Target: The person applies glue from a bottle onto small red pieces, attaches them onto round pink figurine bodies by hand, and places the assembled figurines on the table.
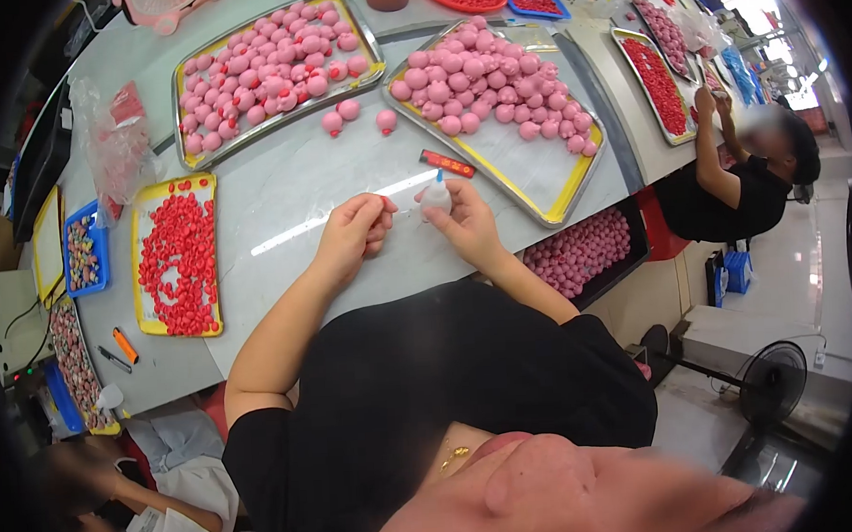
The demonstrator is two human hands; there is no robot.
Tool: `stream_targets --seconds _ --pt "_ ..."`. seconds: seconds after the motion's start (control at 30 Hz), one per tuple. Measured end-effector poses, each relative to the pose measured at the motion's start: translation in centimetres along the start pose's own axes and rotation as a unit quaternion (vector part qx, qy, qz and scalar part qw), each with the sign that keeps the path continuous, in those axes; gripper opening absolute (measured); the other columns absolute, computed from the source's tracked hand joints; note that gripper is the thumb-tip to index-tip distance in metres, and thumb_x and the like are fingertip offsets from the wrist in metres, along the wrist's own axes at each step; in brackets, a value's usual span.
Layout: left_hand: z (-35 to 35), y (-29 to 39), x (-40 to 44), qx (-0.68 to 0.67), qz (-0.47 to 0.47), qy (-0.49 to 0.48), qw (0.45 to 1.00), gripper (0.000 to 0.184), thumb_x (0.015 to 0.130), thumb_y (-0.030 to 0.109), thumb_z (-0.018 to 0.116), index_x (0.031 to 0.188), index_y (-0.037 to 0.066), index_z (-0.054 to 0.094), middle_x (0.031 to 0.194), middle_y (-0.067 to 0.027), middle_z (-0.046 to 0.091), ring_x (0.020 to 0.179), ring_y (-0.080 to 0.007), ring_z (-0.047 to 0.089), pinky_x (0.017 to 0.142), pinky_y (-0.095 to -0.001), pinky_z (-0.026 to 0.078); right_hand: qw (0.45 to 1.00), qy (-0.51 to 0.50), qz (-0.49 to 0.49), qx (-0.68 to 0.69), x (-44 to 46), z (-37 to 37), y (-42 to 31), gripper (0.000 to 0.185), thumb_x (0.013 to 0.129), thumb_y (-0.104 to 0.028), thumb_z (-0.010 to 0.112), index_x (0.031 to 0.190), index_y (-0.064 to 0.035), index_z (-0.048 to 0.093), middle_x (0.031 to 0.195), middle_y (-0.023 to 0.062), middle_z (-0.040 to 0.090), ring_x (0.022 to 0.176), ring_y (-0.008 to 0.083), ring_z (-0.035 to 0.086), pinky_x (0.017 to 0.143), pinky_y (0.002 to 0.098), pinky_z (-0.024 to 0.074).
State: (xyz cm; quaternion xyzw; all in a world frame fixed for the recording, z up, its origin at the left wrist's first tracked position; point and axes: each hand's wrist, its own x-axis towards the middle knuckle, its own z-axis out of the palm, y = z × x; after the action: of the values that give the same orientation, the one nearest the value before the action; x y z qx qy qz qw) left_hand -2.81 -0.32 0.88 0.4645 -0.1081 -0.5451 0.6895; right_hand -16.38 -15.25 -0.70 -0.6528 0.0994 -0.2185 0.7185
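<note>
My left hand (353,235) is closed in a pinch on a small red piece (386,203) that shows at the fingertips. In my right hand (466,228) is a small whitish squeeze bottle (435,197) with a blue nozzle pointing up. Just beyond that bottle lies a red printed strip (447,162). Several loose pink balls (347,110) with red bits rest on the table between two trays. The left tray (277,117) bears pink balls with red parts. Pink balls also fill the far part of the right tray (536,180).
A yellow tray (215,275) of red pieces stands at left, beside a blue tray (102,252) and a plastic bag (121,137). An orange cutter (125,345) lies nearby. Co-workers sit at right (746,190) and lower left (189,490). A fan (773,382) stands lower right.
</note>
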Motion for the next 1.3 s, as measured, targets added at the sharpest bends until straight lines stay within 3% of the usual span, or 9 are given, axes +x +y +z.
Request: stream_targets --seconds 0.13,0.3,0.43,0.57,0.73,0.83,0.9,1.0,1.3 --pt "-0.8 -0.4 0.2 -0.015 -0.004 -0.003 1.000 0.018 0.093 0.014 0.047 0.091 0.000 0.057 0.072 -0.0004 0.047 0.053 -0.0037 0.032 0.044 -0.0184 0.024 1.000 -0.024 0.006 -0.013 -0.1 0.0 0.2 0.032 0.089 -0.006 0.060 0.116 0.0022 0.046 0.105 0.0097 0.057 0.100 0.0145 0.055 0.083 0.0279 0.0455" --pt "-1.0 -0.2 0.3 -0.059 0.008 0.019 0.998 0.022 0.092 0.011 0.050 0.108 -0.002 0.058 0.078 -0.0016 0.051 0.054 -0.0038 0.034 0.044 -0.0182 0.026 0.998 -0.025 0.033 0.042 -0.1 0.6 0.0 0.033 0.090 -0.004 0.058 0.119 0.0030 0.044 0.107 0.0107 0.055 0.098 0.0162 0.055 0.082 0.0300 0.0475" --pt "-0.7 -0.2 0.3 -0.072 0.021 0.031 0.997 0.022 0.092 0.011 0.054 0.109 -0.001 0.058 0.079 -0.0019 0.052 0.054 -0.0036 0.034 0.045 -0.0186 0.026 1.000 -0.007 0.020 0.017 -0.1 0.7 0.2 0.035 0.091 -0.008 0.057 0.120 0.0029 0.040 0.108 0.0124 0.057 0.093 0.0160 0.058 0.083 0.0302 0.0488" --pt "-0.6 -0.6 0.4 -0.009 0.050 0.016 0.999 0.024 0.091 0.012 0.058 0.111 0.000 0.056 0.081 -0.0027 0.055 0.055 -0.0035 0.036 0.045 -0.0187 0.027 0.999 0.015 0.031 0.008 -0.6 0.4 -0.3 0.030 0.088 -0.006 0.061 0.112 0.0013 0.046 0.104 0.0089 0.054 0.094 0.0127 0.053 0.078 0.0260 0.0460" --pt "-0.5 -0.7 0.2 0.057 0.080 0.019 0.995 0.025 0.089 0.011 0.061 0.111 0.001 0.055 0.083 -0.0036 0.059 0.055 -0.0036 0.039 0.045 -0.0187 0.028 0.991 0.087 0.011 -0.097 -1.3 -0.2 -1.2 0.030 0.082 -0.012 0.068 0.104 -0.0009 0.050 0.092 0.0043 0.055 0.075 0.0081 0.051 0.066 0.0207 0.0434" --pt "-0.5 -0.8 0.2 0.136 0.108 0.058 0.983 0.023 0.086 0.010 0.065 0.106 0.002 0.057 0.082 -0.0016 0.060 0.060 -0.0040 0.046 0.053 -0.0178 0.037 0.979 0.098 -0.073 -0.163 -1.5 -0.3 -1.0 0.025 0.082 -0.011 0.068 0.099 -0.0005 0.052 0.086 0.0048 0.057 0.070 0.0080 0.053 0.061 0.0219 0.0446" --pt "-0.5 -1.1 0.3 0.205 0.167 0.090 0.960 0.023 0.084 0.009 0.067 0.102 0.002 0.057 0.083 -0.0018 0.062 0.071 -0.0063 0.055 0.064 -0.0193 0.044 0.970 0.095 -0.106 -0.198 -1.4 -0.1 -1.4 0.024 0.081 -0.010 0.069 0.097 -0.0003 0.053 0.082 0.0055 0.059 0.068 0.0084 0.055 0.059 0.0223 0.0449" --pt "-0.3 -0.8 0.2 0.229 0.155 0.102 0.956 0.023 0.082 0.007 0.068 0.101 0.002 0.056 0.085 -0.0036 0.063 0.080 -0.0089 0.059 0.074 -0.0215 0.047 0.953 0.077 -0.143 -0.255 -1.2 -0.1 -2.0 0.022 0.080 -0.010 0.069 0.094 -0.0002 0.055 0.074 0.0066 0.060 0.062 0.0102 0.058 0.055 0.0236 0.0453" --pt "-0.4 -1.2 0.2 0.256 0.201 0.076 0.942 0.023 0.085 0.005 0.065 0.104 0.001 0.055 0.085 -0.0026 0.062 0.077 -0.0067 0.057 0.069 -0.0190 0.046 0.938 0.051 -0.153 -0.308 -1.0 0.1 -2.1 0.023 0.078 -0.012 0.070 0.091 -0.0001 0.056 0.066 0.0093 0.061 0.054 0.0160 0.061 0.049 0.0261 0.0458"
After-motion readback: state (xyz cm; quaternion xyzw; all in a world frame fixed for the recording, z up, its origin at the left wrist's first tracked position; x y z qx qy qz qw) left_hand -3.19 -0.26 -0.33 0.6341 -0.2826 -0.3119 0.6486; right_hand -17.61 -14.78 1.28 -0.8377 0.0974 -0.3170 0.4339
